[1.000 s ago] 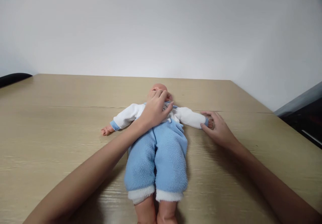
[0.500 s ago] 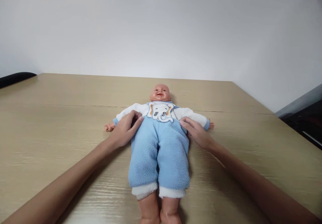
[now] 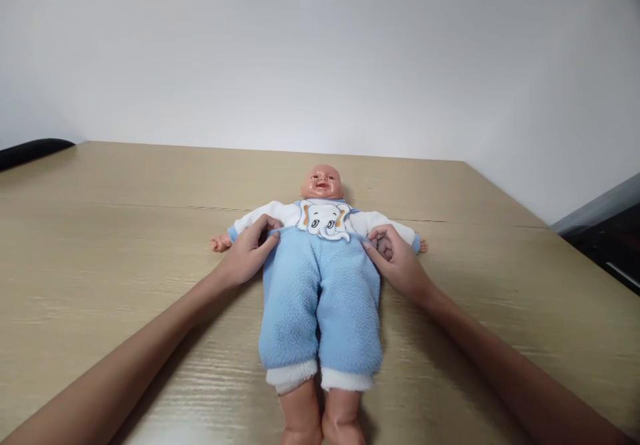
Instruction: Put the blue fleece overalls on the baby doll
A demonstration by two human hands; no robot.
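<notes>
A baby doll lies on its back, arms spread out and bare feet toward me. It wears fleecy light blue pants with white cuffs, and a white-sleeved top. An elephant patch sits at the chest, over the waist edge of the pants. My left hand pinches that edge at the doll's side on the left. On the right side, my right hand grips the same edge between thumb and curled fingers. Both hands rest close against the doll's body.
The doll lies on a light wooden table with a seam across it. A pale wall or partition rises behind the far edge. Dark objects stand beyond the table, a curved black one at left and a glossy one at right.
My right hand has shifted from lying against the doll's side to pinching the pants' edge. The left hand has closed on its side, and the edge looks pulled outward. The view has moved slightly.
</notes>
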